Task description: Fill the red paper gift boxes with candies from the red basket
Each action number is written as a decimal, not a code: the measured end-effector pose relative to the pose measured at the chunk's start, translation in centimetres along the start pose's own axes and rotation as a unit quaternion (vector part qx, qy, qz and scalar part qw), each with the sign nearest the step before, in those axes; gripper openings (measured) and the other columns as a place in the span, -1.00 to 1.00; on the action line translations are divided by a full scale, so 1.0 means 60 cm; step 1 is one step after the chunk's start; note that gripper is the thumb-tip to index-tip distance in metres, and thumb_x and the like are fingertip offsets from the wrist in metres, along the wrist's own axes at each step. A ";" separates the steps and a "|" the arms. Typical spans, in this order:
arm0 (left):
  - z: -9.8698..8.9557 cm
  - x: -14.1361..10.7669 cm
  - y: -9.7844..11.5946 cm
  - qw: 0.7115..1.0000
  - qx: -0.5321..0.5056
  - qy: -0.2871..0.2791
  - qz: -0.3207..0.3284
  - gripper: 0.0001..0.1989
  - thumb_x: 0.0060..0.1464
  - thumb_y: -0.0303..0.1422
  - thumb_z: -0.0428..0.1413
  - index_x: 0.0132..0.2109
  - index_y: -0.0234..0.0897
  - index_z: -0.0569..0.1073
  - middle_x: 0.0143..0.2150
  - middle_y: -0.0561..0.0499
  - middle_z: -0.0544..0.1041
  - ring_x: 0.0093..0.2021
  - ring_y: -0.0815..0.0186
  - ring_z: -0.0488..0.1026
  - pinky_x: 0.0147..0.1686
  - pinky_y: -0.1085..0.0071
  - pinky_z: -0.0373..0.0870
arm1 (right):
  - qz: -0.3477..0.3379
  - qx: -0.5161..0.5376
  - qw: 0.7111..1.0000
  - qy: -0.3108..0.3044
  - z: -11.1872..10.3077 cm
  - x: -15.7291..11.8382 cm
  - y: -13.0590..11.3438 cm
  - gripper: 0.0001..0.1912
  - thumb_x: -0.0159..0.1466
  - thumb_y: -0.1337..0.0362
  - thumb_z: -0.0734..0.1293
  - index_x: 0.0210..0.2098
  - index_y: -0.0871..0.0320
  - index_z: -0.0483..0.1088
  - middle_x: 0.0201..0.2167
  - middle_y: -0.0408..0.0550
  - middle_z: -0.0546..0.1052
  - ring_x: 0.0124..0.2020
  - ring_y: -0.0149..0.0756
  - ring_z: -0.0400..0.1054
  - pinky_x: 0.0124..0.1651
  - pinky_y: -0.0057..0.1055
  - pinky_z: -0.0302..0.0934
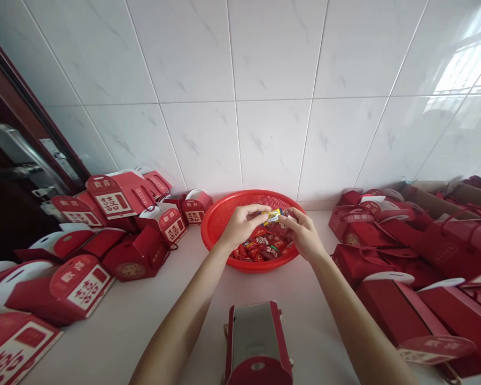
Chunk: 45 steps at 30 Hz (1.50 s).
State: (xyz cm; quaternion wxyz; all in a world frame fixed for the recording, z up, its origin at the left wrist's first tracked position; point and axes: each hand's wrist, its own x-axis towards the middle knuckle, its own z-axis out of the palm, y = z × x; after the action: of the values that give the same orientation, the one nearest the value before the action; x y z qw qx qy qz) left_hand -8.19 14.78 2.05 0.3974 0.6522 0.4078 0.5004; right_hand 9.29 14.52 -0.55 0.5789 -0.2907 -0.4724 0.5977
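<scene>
Both my hands are raised over a red plastic basket (214, 214) that holds several wrapped candies (260, 247), mostly in red wrappers. My left hand (246, 224) pinches one end of a small candy in a yellow and blue wrapper (273, 215). At its other end, the fingers of my right hand (303, 234) are closed on the same candy. Nearer to me, between my forearms, stands a red gift box (256, 334) with its top open and a pale inside showing. I see nothing lying in the visible part of that box.
Red gift boxes (116, 198) with white label panels are crowded and stacked on the left. More red boxes (396, 310) fill the right side. A tiled wall (272, 144) rises behind the basket. At far left is a dark door with a metal handle (28, 155).
</scene>
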 end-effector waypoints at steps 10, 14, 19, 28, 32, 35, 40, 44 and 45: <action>-0.020 0.009 -0.018 0.992 0.127 0.021 0.007 -0.64 0.15 -0.21 0.14 0.01 -0.28 0.61 0.07 -0.13 0.64 0.05 0.14 0.58 0.02 0.27 0.53 | -0.032 0.011 0.999 0.036 0.000 0.004 0.007 -0.60 -0.02 0.01 0.59 -0.43 0.11 0.43 -0.50 -0.19 0.44 -0.48 -0.35 0.34 -0.46 -0.39 0.36; -0.054 0.020 -0.039 0.971 0.234 -0.016 -0.050 -0.78 0.09 -0.31 0.16 -0.17 -0.24 0.66 -0.11 -0.08 0.69 -0.07 0.12 0.60 -0.11 0.31 0.53 | -0.045 0.019 0.996 0.071 0.001 0.007 0.009 -0.60 -0.03 0.01 0.58 -0.41 0.11 0.42 -0.50 -0.18 0.45 -0.46 -0.32 0.38 -0.45 -0.38 0.37; -0.078 0.053 -0.059 0.896 0.372 -0.184 -0.157 -0.90 -0.14 -0.51 0.33 -0.41 -0.22 0.65 -0.37 -0.01 0.65 -0.33 0.19 0.57 -0.37 0.39 0.47 | -0.046 0.016 0.996 0.074 0.002 0.008 0.012 -0.61 -0.01 0.02 0.57 -0.41 0.12 0.40 -0.52 -0.21 0.44 -0.52 -0.36 0.34 -0.48 -0.39 0.34; -0.060 0.159 -0.081 0.796 0.511 -0.271 -0.177 -0.70 0.31 -0.23 0.14 0.11 -0.25 0.48 0.13 -0.12 0.50 0.02 0.17 0.51 -0.01 0.15 0.53 | -0.051 0.032 0.995 0.084 0.004 0.008 0.013 -0.62 -0.02 0.03 0.57 -0.43 0.10 0.38 -0.54 -0.22 0.41 -0.51 -0.37 0.32 -0.45 -0.40 0.32; -0.042 0.177 -0.107 0.794 0.523 -0.268 -0.156 -0.67 0.31 -0.23 0.14 0.15 -0.25 0.46 0.15 -0.14 0.48 0.04 0.16 0.50 0.01 0.12 0.53 | -0.055 0.036 0.994 0.084 0.006 0.009 0.013 -0.63 -0.01 0.05 0.57 -0.45 0.11 0.38 -0.54 -0.21 0.42 -0.49 -0.37 0.32 -0.42 -0.41 0.34; -0.033 0.182 -0.124 0.807 0.513 -0.260 -0.138 -0.67 0.32 -0.23 0.14 0.15 -0.24 0.45 0.16 -0.14 0.48 0.05 0.15 0.50 0.01 0.11 0.52 | -0.057 0.041 0.994 0.083 0.008 0.009 0.014 -0.64 -0.01 0.05 0.57 -0.46 0.12 0.41 -0.53 -0.19 0.44 -0.49 -0.37 0.32 -0.43 -0.41 0.33; -0.035 0.181 -0.136 0.836 0.480 -0.233 -0.127 -0.63 0.30 -0.22 0.16 0.16 -0.29 0.44 0.14 -0.14 0.48 0.04 0.12 0.51 0.00 0.09 0.53 | -0.056 0.066 0.992 0.091 0.004 0.011 0.012 -0.67 -0.03 0.08 0.58 -0.46 0.13 0.45 -0.51 -0.16 0.44 -0.47 -0.35 0.34 -0.43 -0.40 0.32; -0.034 0.174 -0.141 0.862 0.451 -0.202 -0.116 -0.63 0.30 -0.20 0.15 0.14 -0.30 0.47 0.14 -0.10 0.49 0.05 0.08 0.50 0.01 0.10 0.52 | -0.073 0.107 0.983 0.134 -0.007 0.020 0.013 -0.64 -0.09 0.08 0.60 -0.48 0.08 0.41 -0.48 -0.14 0.44 -0.39 -0.28 0.37 -0.34 -0.33 0.36; -0.030 0.174 -0.142 0.866 0.445 -0.198 -0.114 -0.65 0.29 -0.19 0.15 0.12 -0.28 0.48 0.14 -0.08 0.49 0.06 0.06 0.50 0.02 0.12 0.52 | -0.078 0.115 0.980 0.145 -0.009 0.022 0.014 -0.63 -0.10 0.09 0.60 -0.50 0.08 0.39 -0.48 -0.14 0.44 -0.39 -0.28 0.38 -0.32 -0.31 0.37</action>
State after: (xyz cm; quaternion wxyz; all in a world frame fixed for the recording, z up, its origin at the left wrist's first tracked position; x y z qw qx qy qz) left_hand -9.38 27.66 -2.08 0.1917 0.7944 0.5711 0.0775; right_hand 9.23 16.03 -1.25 0.7153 -0.2680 -0.3329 0.5529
